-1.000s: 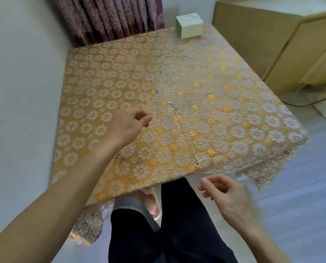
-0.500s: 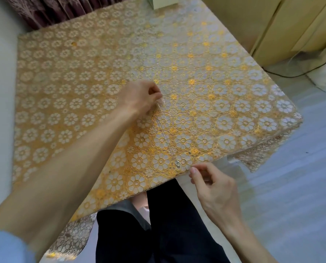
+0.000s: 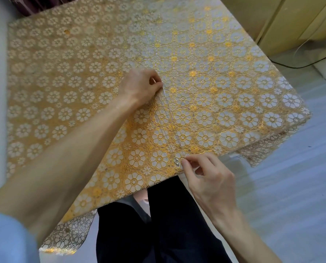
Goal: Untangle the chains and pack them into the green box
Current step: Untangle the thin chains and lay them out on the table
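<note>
A thin chain point(image 3: 170, 118) lies taut on the floral tablecloth point(image 3: 234, 92), running from far to the near edge, the left hand point(image 3: 139, 86) pinching its far end and the right hand point(image 3: 209, 179) its near end by the pendant point(image 3: 176, 161) -- a wooden cabinet point(image 3: 291, 19) stands beyond.

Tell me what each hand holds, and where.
One thin chain, stretched over the tablecloth: left hand pinches its far end, right hand pinches its near end beside the pendant.

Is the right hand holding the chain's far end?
No, the left hand pinches the far end of the chain; the right hand pinches the near end.
</note>
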`<state>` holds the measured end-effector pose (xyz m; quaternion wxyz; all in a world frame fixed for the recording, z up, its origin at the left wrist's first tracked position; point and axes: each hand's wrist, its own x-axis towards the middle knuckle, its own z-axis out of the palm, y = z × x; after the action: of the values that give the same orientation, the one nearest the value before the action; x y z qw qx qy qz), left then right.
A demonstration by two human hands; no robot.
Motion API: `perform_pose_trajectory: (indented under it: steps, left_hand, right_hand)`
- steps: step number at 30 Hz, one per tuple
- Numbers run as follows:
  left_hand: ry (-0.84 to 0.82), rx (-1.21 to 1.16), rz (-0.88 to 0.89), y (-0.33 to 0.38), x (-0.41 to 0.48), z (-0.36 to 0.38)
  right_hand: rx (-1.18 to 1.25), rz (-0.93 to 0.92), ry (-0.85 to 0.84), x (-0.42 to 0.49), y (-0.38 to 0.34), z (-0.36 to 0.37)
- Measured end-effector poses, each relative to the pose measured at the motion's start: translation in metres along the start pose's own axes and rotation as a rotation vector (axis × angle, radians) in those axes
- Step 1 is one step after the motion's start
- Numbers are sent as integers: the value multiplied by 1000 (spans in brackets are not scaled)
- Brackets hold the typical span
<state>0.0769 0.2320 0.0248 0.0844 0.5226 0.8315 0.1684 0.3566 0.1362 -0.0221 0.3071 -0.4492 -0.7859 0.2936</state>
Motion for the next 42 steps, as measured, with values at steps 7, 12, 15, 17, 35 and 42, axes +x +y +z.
perform_pose_trajectory:
  steps: [7,12,15,17,35,42]
  left_hand:
    - [-62,20,19,3,-4,-7]
    - [-38,-103,31,-17,-38,-26]
    - [15,-139,-13,-44,-90,-42]
    - [19,-146,-93,-61,-130,-47]
    - [362,-21,-518,-141,-309,-25]
    - [382,-21,-517,-143,-310,-26]
  right_hand:
    - [-26,24,-1,-5,-5,-2]
    - [-129,-36,-20,-5,-7,-11]
    - [-146,-163,-28,0,-15,-9]
    - [-142,-229,-48,4,-20,-4]
    - [-167,-380,-503,14,-136,117]
    - [-80,-440,-330,3,-133,137]
